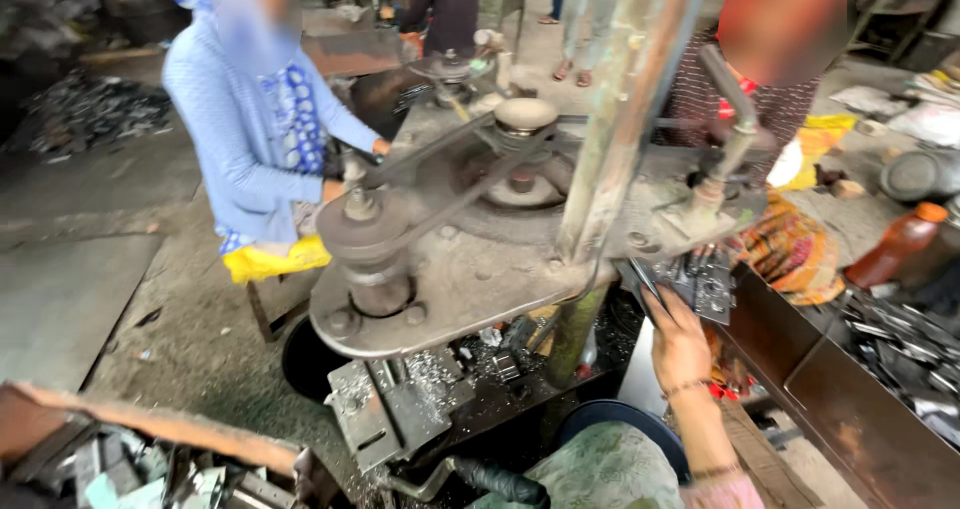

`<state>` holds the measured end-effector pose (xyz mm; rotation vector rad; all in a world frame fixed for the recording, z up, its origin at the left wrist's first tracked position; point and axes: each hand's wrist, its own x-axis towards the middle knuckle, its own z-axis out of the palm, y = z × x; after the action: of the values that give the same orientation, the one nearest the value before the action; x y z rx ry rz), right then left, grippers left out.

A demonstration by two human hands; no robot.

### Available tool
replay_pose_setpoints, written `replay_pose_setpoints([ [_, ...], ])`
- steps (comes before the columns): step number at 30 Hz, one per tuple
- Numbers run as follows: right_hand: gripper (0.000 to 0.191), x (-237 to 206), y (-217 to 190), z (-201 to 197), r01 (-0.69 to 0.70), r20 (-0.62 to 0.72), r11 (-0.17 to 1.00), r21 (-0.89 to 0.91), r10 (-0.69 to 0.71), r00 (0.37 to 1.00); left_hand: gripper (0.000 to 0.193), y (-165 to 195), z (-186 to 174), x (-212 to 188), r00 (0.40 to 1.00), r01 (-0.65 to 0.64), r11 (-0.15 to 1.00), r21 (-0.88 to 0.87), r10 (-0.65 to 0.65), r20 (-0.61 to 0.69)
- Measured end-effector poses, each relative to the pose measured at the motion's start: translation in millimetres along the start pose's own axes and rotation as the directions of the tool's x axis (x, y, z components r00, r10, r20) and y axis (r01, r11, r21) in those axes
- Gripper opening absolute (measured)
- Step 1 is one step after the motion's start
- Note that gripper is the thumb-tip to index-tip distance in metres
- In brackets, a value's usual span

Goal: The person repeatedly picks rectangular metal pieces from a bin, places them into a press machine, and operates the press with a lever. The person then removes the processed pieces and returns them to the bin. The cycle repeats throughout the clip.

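Near edge: a green patterned sleeve (pixel 610 469) fills the bottom middle, with a dark handle (pixel 480 479) just left of it.
Right hand: the right hand (pixel 680 344) is raised at centre right, a bracelet on the wrist, its fingers (pixel 655 299) closed on a small flat metal piece (pixel 645 274) held up beside the machine.
Left hand: not seen in this view.
Metal plates: a stack of stamped grey plates (pixel 710 289) lies just right of the held piece, under the machine's right end.
Machine: a belt-driven press (pixel 470 259) stands in the middle, with a pulley (pixel 365 234) on the left, another pulley (pixel 525 119) farther back and a green upright post (pixel 610 139).
Tabletop: below the machine's base, a dark tabletop (pixel 400 409) carries metal shavings and small parts.
Near left: a rusty tray of scrap pieces (pixel 150 459).
Right: an orange bottle (pixel 895 244) near a heap of dark metal parts (pixel 900 344).
People: a person in a blue top (pixel 255 139) sits far left; another in a dark patterned top (pixel 760 99) sits far right.
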<state>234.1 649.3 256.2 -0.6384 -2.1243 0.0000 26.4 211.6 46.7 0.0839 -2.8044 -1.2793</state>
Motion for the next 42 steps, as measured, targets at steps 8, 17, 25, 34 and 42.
replay_pose_setpoints([
  [8, 0.051, -67.4, -70.5, 28.5, 0.002, 0.558, 0.981, 0.193, -0.112, 0.822, 0.043, -51.7, -6.4, -56.1, 0.981, -0.192, 0.96, -0.205, 0.181, -0.071],
  [17, 0.059, -130.4, -209.5, 156.4, 0.184, 0.851, 0.962, 0.202, -0.265, 0.454, 0.045, -47.3, -25.6, -64.9, 0.969, -0.243, 0.952, -0.187, 0.228, -0.098],
  [25, 0.06, -154.6, -248.4, 217.1, 0.625, 0.774, 0.712, 0.318, -0.576, 0.263, 0.048, -1.4, -29.2, -48.8, 0.914, -0.399, 0.913, -0.084, 0.389, -0.111],
  [34, 0.085, -126.8, -226.6, 125.4, 0.369, 0.846, 0.828, 0.422, -0.506, 0.169, 0.053, 72.3, 5.0, -15.8, 0.843, -0.531, 0.726, 0.437, 0.503, 0.19],
  [42, 0.092, -166.2, -182.2, 108.9, 0.32, 0.991, 0.945, 0.062, -0.096, 0.09, 0.042, 102.3, 10.8, 17.1, 0.863, -0.503, 0.628, 0.593, 0.325, 0.387],
])
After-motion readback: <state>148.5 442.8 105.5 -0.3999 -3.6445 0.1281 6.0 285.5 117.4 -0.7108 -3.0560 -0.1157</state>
